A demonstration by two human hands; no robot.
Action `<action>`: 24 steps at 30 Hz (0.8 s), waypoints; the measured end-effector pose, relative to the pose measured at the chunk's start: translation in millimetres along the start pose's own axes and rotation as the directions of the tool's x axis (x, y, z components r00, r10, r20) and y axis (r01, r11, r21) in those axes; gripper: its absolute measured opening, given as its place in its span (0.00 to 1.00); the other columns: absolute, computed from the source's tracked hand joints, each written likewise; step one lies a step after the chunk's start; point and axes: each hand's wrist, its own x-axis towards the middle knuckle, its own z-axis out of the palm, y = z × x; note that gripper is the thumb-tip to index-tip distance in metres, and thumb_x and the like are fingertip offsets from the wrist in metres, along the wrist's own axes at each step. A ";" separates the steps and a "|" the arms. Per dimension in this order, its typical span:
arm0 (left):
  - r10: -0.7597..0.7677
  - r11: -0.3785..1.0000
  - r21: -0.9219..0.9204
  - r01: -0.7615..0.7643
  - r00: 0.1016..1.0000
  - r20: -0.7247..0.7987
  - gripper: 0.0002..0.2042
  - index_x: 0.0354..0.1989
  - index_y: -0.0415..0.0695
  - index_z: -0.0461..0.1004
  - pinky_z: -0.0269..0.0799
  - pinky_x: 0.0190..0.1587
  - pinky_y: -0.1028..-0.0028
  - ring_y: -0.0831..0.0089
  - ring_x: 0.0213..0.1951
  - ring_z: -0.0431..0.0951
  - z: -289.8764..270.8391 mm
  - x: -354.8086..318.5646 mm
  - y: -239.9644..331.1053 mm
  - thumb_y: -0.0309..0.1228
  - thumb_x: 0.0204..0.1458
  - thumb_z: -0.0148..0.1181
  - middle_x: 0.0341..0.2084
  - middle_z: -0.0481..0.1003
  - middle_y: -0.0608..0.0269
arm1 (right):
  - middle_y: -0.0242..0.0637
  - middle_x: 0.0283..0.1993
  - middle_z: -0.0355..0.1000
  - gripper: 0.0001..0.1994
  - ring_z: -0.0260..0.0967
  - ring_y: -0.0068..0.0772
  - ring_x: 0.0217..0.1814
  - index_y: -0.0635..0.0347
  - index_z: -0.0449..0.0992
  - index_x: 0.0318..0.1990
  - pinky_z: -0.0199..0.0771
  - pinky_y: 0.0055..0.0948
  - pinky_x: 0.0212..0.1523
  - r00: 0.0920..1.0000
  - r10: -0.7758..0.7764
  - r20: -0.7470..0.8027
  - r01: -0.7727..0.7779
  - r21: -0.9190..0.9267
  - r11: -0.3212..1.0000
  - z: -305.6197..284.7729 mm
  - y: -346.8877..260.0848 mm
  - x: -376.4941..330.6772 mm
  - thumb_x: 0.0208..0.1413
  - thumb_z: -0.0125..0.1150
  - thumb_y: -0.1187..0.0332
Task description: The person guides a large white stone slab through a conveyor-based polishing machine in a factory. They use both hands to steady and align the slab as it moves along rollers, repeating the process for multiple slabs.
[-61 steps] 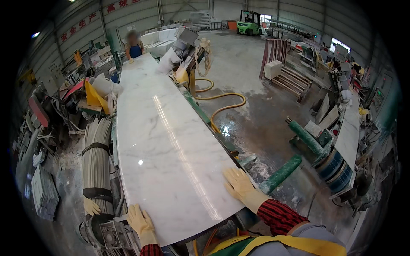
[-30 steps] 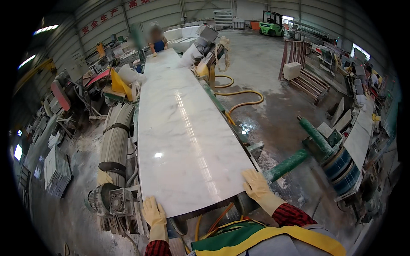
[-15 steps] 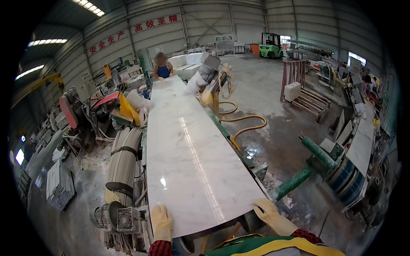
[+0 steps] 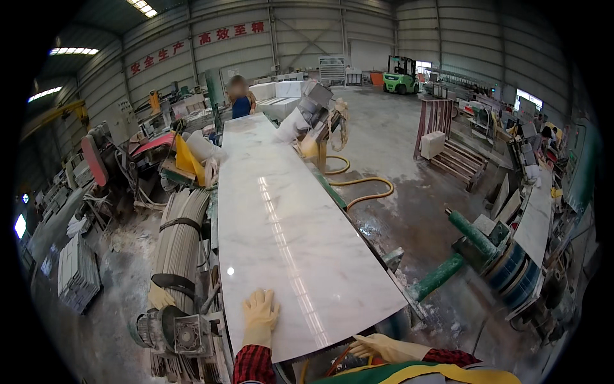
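Note:
A long polished white marble slab (image 4: 281, 217) lies flat on a machine bed and runs away from me. My left hand (image 4: 259, 313), in a yellow rubber glove, rests flat on the slab's near end with fingers spread. My right hand (image 4: 377, 347), also gloved, sits at the slab's near edge, low by my chest, fingers loosely curled under the edge. At the slab's far end a person (image 4: 240, 97) in a blue top stands facing it.
Left of the slab are a roller bundle (image 4: 179, 240), an electric motor (image 4: 169, 329) and a spare yellow glove (image 4: 160, 297). A yellow hose (image 4: 361, 185) lies on the wet floor to the right. Green rollers (image 4: 470, 233), stone slabs (image 4: 531, 214) and a forklift (image 4: 401, 75) stand further right.
My view has tilted upward. The slab's near edge has come closer to me. My right hand has dropped from the slab's right corner to below its near edge; my left hand stays flat on top.

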 end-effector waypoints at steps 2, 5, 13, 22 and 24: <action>0.002 0.999 0.050 0.001 0.997 -0.072 0.25 0.66 0.55 0.71 0.54 0.71 0.41 0.55 0.70 0.65 4.3 -0.3 -5.7 0.47 0.62 0.61 0.67 0.68 0.54 | 0.53 0.70 0.73 0.30 0.75 0.44 0.68 0.69 0.64 0.73 0.77 0.42 0.70 0.999 0.038 0.004 -0.038 0.269 0.963 21.2 -0.1 23.2 0.77 0.53 0.51; -0.002 0.999 0.053 0.007 0.994 -0.108 0.26 0.67 0.56 0.70 0.52 0.71 0.40 0.54 0.71 0.64 12.2 2.4 8.6 0.48 0.62 0.61 0.69 0.68 0.55 | 0.59 0.72 0.68 0.28 0.74 0.50 0.69 0.71 0.55 0.73 0.81 0.47 0.69 0.982 -0.025 0.187 -0.106 0.658 0.746 -11.4 27.6 69.2 0.78 0.52 0.59; -0.025 0.995 0.097 0.038 0.992 -0.123 0.27 0.67 0.54 0.72 0.54 0.72 0.40 0.52 0.70 0.66 10.1 -6.5 6.2 0.48 0.61 0.62 0.67 0.70 0.52 | 0.63 0.63 0.73 0.30 0.77 0.62 0.64 0.76 0.62 0.68 0.83 0.54 0.65 0.980 -0.144 -0.140 0.190 0.410 0.892 26.1 25.5 66.1 0.72 0.64 0.58; -0.030 0.999 -0.017 0.029 0.998 -0.055 0.27 0.68 0.50 0.71 0.55 0.74 0.48 0.49 0.70 0.65 -7.3 -5.3 9.6 0.45 0.62 0.62 0.67 0.69 0.50 | 0.59 0.63 0.70 0.35 0.78 0.70 0.60 0.72 0.61 0.69 0.85 0.58 0.62 0.979 -0.191 -0.076 0.205 0.439 0.875 3.0 49.5 93.8 0.66 0.73 0.60; -0.024 1.000 -0.022 0.022 0.998 -0.066 0.27 0.68 0.50 0.71 0.55 0.74 0.48 0.48 0.70 0.65 -4.9 -4.7 10.2 0.45 0.61 0.62 0.66 0.69 0.50 | 0.59 0.63 0.70 0.35 0.78 0.71 0.61 0.71 0.61 0.69 0.85 0.58 0.62 0.977 -0.200 -0.078 0.214 0.426 0.879 -0.9 51.9 95.9 0.65 0.73 0.60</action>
